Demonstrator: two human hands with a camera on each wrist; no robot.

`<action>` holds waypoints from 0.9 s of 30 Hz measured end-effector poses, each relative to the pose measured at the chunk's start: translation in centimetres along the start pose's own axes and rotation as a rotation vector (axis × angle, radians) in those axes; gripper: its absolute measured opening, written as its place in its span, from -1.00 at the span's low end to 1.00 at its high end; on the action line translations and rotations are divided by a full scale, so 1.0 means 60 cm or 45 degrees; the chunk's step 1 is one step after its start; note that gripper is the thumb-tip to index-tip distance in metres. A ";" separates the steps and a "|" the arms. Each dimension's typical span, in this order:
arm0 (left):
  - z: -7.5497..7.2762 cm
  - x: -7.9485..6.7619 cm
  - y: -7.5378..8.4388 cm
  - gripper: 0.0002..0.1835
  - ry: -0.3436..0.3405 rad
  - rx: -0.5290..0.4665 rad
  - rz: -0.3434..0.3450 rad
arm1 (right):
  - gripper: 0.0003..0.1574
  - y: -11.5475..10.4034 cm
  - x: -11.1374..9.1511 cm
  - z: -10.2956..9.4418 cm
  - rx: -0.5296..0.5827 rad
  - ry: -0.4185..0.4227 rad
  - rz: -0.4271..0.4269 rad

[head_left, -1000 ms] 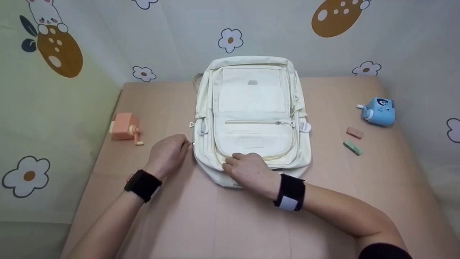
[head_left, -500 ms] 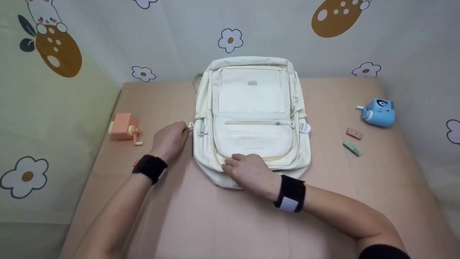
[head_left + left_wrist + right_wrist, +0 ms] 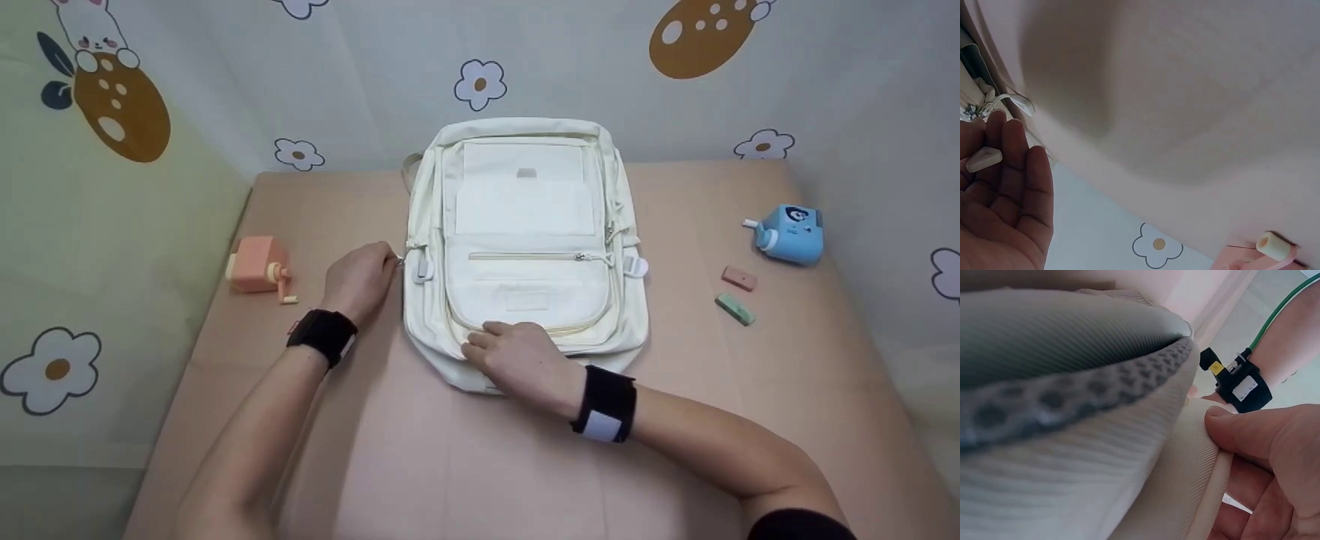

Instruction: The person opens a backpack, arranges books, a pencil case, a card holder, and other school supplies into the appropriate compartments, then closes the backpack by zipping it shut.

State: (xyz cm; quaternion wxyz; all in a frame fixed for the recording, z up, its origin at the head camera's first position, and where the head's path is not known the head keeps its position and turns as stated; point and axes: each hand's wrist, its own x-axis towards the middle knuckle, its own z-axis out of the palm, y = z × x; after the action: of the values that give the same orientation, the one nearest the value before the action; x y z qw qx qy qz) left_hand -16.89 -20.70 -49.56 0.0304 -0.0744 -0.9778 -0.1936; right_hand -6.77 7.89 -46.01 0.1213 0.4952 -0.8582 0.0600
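A cream-white backpack (image 3: 525,202) lies front side up on the table. My left hand (image 3: 360,279) is at its left edge, beside the side buckle, and pinches a zipper pull. In the left wrist view the pale, loop-shaped zipper pull (image 3: 984,160) lies against the curled fingers, and a second white pull (image 3: 1019,103) hangs just beyond the fingertips. My right hand (image 3: 525,367) grips the bag's lower front; in the right wrist view its thumb and fingers pinch a fold of ribbed fabric (image 3: 1185,467). Above that fold runs a dark mesh-like band (image 3: 1100,385) along an opening.
An orange crank pencil sharpener (image 3: 259,264) stands at the table's left. On the right are a blue crank sharpener (image 3: 795,236), a pink eraser (image 3: 739,278) and a green eraser (image 3: 735,309). Patterned curtains (image 3: 375,75) surround the table.
My left hand has moved up along the backpack's left edge, from its lower side to beside the buckle. The right hand has stayed on the lower front.
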 end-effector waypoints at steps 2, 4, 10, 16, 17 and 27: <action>0.001 0.000 0.000 -0.84 0.003 -0.008 -0.007 | -0.86 0.000 0.000 0.000 -0.002 -0.002 0.003; 0.001 -0.001 0.000 -0.84 0.001 -0.014 -0.013 | -0.86 0.000 0.000 0.000 -0.007 -0.003 0.003; 0.003 0.000 -0.001 -0.83 -0.025 -0.016 -0.031 | -0.88 -0.002 0.000 0.001 -0.028 -0.006 0.011; 0.005 -0.002 -0.001 -0.80 -0.024 0.003 -0.035 | -0.89 -0.001 -0.001 0.002 -0.026 -0.012 0.010; 0.005 -0.003 -0.001 -0.80 -0.022 0.009 -0.034 | -0.88 -0.001 -0.001 0.002 -0.026 -0.005 0.007; 0.002 -0.009 -0.006 -0.78 -0.056 0.053 -0.016 | -0.86 0.000 -0.001 0.006 -0.038 0.020 0.012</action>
State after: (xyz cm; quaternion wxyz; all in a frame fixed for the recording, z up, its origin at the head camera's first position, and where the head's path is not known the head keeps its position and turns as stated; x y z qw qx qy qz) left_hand -16.41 -21.04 -49.87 0.0093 -0.0720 -0.9825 -0.1716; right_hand -6.79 7.87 -46.40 0.1351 0.4887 -0.8604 0.0516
